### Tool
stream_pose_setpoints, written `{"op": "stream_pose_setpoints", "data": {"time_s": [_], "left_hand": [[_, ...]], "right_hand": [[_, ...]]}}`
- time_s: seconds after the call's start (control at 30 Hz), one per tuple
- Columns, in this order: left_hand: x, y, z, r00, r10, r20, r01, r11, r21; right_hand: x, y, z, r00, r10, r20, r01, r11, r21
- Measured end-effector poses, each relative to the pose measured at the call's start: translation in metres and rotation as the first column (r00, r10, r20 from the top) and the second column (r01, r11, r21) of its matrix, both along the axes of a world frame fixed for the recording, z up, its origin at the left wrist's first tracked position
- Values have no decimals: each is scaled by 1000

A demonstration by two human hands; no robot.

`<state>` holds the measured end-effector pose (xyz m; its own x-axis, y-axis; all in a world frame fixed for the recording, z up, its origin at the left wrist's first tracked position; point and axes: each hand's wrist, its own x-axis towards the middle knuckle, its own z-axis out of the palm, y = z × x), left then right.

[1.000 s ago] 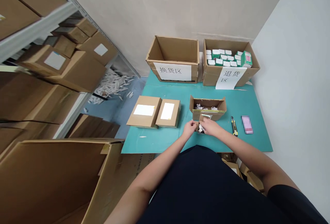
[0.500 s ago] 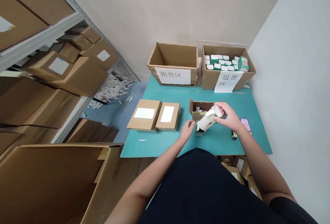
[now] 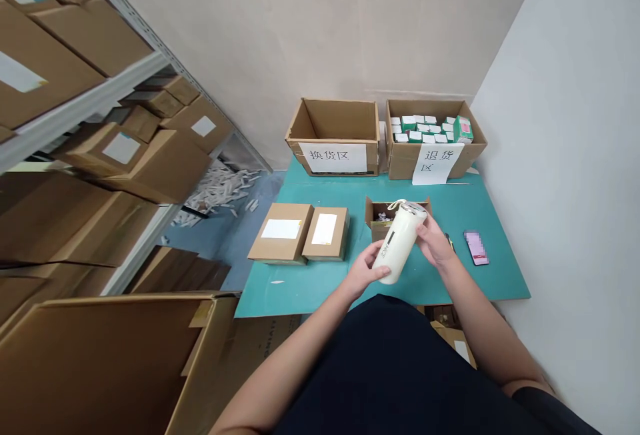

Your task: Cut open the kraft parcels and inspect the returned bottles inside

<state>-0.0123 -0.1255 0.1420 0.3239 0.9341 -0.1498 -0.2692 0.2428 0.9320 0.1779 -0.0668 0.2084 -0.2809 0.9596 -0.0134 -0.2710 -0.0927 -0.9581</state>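
Note:
A cream-white bottle (image 3: 399, 246) with a carry loop at its lid is held tilted above the table, its top leaning away to the right. My left hand (image 3: 367, 269) is closed round its lower part. Near the lid, my right hand (image 3: 434, 241) grips the other side. Dark lettering runs along the bottle's wall. Just behind it stands an open cardboard box (image 3: 373, 212) with some crumpled packing inside, partly covered by the bottle.
Two closed cartons (image 3: 281, 213) (image 3: 327, 221) with white labels lie on the green table (image 3: 320, 295) at left. A phone (image 3: 475, 248) rests at right. Behind stand two signed cartons, one bare inside (image 3: 340, 121), one (image 3: 400, 161) holding small green-white boxes. Shelving (image 3: 150, 65) fills the left.
The bottle has come out of its small box and turned so its lettering shows. My left hand has moved onto the bottle. The small box is no longer visible.

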Motion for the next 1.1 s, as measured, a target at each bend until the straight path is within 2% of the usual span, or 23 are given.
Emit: {"op": "stream_pose_setpoints", "data": {"time_s": [0.07,0.13,0.2,0.27,0.33,0.43,0.5,0.57,0.6,0.67,0.77,0.83,0.9,1.0,1.07,1.1], "left_hand": [[-2,-5,4,973,-142,182,165,980,-114],[-4,-9,9,919,-228,321,289,945,-156],[-6,-13,11,888,-251,385,332,930,-160],[-7,-16,9,891,-247,380,327,931,-163],[-8,-18,4,928,-207,310,266,950,-162],[-8,-20,-5,997,-39,72,45,995,-84],[-7,-22,-9,991,96,-95,-96,995,2],[-6,-25,-9,983,130,-129,-129,992,16],[-6,-27,-8,993,91,-77,-93,996,-18],[-8,-30,-3,990,-62,124,76,990,-115],[-10,-33,2,883,-247,399,338,925,-175],[-9,-34,2,846,-291,447,401,900,-172],[-5,-33,0,884,-263,387,349,921,-172],[0,-30,-6,989,-58,140,73,991,-109],[1,-28,-7,996,84,-10,-84,996,-32],[1,-28,-6,994,108,-33,-108,994,-18]], "right_hand": [[-4,-7,0,989,116,-95,-122,990,-63],[-8,-13,0,968,188,-167,-203,976,-79],[-13,-17,0,953,202,-224,-225,971,-79],[-16,-20,-1,948,188,-257,-217,972,-91],[-19,-22,-2,954,144,-262,-179,978,-112],[-22,-23,0,975,27,-223,-55,991,-122],[-22,-25,2,981,-36,-190,15,994,-110],[-21,-26,3,985,-46,-168,29,994,-102],[-20,-27,3,986,-28,-162,11,995,-100],[-17,-27,3,987,33,-158,-49,994,-99],[-13,-25,2,973,116,-197,-140,984,-110],[-13,-24,3,960,135,-245,-168,978,-120],[-15,-23,4,954,122,-273,-162,979,-127],[-19,-23,6,967,28,-252,-63,989,-133],[-20,-23,6,971,-54,-232,23,991,-131],[-20,-24,6,971,-71,-229,42,991,-130]]}}
